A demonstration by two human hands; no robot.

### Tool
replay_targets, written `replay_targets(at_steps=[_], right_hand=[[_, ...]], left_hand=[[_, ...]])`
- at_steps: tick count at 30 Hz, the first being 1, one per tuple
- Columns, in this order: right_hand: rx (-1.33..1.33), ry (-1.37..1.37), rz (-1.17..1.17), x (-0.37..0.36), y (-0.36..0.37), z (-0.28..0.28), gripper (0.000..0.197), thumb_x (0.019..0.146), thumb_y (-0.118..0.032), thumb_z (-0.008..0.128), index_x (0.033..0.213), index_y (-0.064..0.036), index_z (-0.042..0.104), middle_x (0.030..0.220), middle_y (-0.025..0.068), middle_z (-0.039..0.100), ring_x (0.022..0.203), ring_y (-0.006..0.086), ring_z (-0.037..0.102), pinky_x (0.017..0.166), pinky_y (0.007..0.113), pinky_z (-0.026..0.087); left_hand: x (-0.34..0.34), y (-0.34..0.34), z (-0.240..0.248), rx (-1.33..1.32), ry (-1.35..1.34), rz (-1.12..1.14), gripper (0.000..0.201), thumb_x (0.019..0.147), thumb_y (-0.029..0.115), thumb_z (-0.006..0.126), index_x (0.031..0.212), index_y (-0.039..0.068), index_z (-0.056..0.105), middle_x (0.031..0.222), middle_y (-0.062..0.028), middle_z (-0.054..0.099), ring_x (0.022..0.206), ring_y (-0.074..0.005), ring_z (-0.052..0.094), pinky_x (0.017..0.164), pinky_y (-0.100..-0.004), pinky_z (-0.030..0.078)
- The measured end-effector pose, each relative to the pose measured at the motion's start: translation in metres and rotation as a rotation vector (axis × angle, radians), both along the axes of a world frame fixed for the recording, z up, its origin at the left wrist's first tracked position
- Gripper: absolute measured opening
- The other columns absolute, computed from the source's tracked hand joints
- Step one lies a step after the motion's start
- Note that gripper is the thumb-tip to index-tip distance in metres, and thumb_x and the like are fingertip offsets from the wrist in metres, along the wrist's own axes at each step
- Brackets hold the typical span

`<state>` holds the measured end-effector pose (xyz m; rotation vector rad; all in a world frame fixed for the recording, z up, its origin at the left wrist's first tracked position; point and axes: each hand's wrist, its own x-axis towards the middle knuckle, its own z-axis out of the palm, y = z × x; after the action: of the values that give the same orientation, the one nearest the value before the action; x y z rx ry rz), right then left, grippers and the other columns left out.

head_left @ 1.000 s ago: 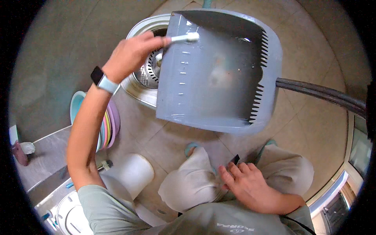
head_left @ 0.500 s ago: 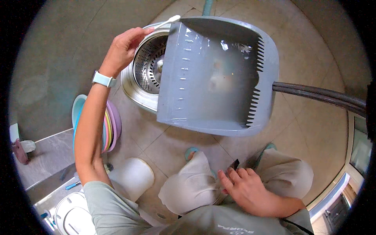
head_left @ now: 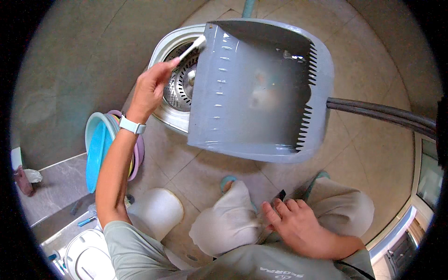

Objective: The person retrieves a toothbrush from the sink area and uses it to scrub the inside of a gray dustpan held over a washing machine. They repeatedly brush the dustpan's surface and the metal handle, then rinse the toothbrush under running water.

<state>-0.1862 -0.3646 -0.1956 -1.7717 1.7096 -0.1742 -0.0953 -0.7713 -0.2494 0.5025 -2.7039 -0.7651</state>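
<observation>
My left hand [head_left: 151, 88] pinches the handle of a white toothbrush [head_left: 190, 48], its head at the upper left corner of a large grey dustpan [head_left: 200, 98]. Water and a few small bits lie in the dustpan, and a row of comb teeth runs along its right side. The dustpan's lip covers part of a white mop bucket [head_left: 161, 32] with a perforated metal spin basket [head_left: 179, 95]. My right hand [head_left: 298, 226] rests over my lap with fingers curled. A small black piece [head_left: 281, 194] pokes out beside those fingers; whether they hold it is unclear.
Nested coloured basins [head_left: 99, 154] lean at the left by a grey stone ledge [head_left: 60, 182]. A white round container [head_left: 163, 210] stands near my left knee. The dustpan's dark handle [head_left: 382, 112] runs to the right. A white lidded thing [head_left: 88, 254] sits at lower left.
My left hand has drawn nearer and slightly right, bringing the toothbrush head lower along the dustpan's edge. More of the blue basin shows. My right hand has barely moved.
</observation>
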Motion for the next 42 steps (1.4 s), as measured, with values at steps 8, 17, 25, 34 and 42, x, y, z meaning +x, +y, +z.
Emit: replay_targets(at_steps=[8,17,25,34,42], right_hand=[[-0.034,0.017,0.03,0.003,0.0,-0.002,0.045,0.079,-0.017,0.049,0.121,0.0004,0.05,0.1,0.0149,0.058,0.083,0.0234,0.054,0.071,0.036,0.042],[-0.05,0.003,0.035,0.004,0.0,-0.001,0.046,0.08,-0.016,0.049,0.122,0.0008,0.05,0.101,0.0162,0.059,0.082,0.0236,0.055,0.07,0.035,0.043],[-0.044,0.029,0.016,0.005,0.002,-0.002,0.044,0.08,-0.017,0.049,0.122,-0.0002,0.05,0.102,0.0165,0.059,0.083,0.0235,0.056,0.07,0.035,0.044],[0.03,0.04,0.046,0.004,0.002,0.004,0.053,0.08,-0.029,0.06,0.124,-0.0014,0.047,0.107,0.0146,0.055,0.088,0.0247,0.053,0.075,0.036,0.042],[0.007,-0.014,0.04,0.006,0.004,0.008,0.055,0.08,-0.028,0.061,0.126,-0.0016,0.046,0.108,0.016,0.055,0.088,0.0257,0.053,0.076,0.037,0.041]], left_hand=[[-0.041,0.006,-0.006,0.067,-0.089,0.048,0.033,0.088,0.001,0.052,0.119,0.01,0.059,0.079,-0.0091,0.055,0.071,-0.0141,0.05,0.069,-0.0268,0.045],[-0.048,0.01,0.008,-0.068,-0.084,-0.014,0.04,0.084,-0.003,0.051,0.119,0.014,0.061,0.089,-0.0134,0.06,0.076,-0.0264,0.059,0.07,-0.0324,0.048],[-0.067,0.039,0.029,-0.31,-0.161,-0.257,0.051,0.075,-0.011,0.05,0.118,0.016,0.058,0.085,-0.014,0.057,0.079,-0.0329,0.059,0.071,-0.0392,0.048],[-0.063,0.061,0.019,-0.319,-0.34,-0.398,0.046,0.074,-0.003,0.054,0.112,0.022,0.058,0.082,-0.011,0.054,0.077,-0.0336,0.059,0.064,-0.0416,0.049],[-0.04,0.011,0.023,-0.307,-0.147,-0.119,0.044,0.081,-0.008,0.048,0.118,0.014,0.059,0.084,-0.0146,0.058,0.077,-0.0327,0.058,0.071,-0.0369,0.047]])
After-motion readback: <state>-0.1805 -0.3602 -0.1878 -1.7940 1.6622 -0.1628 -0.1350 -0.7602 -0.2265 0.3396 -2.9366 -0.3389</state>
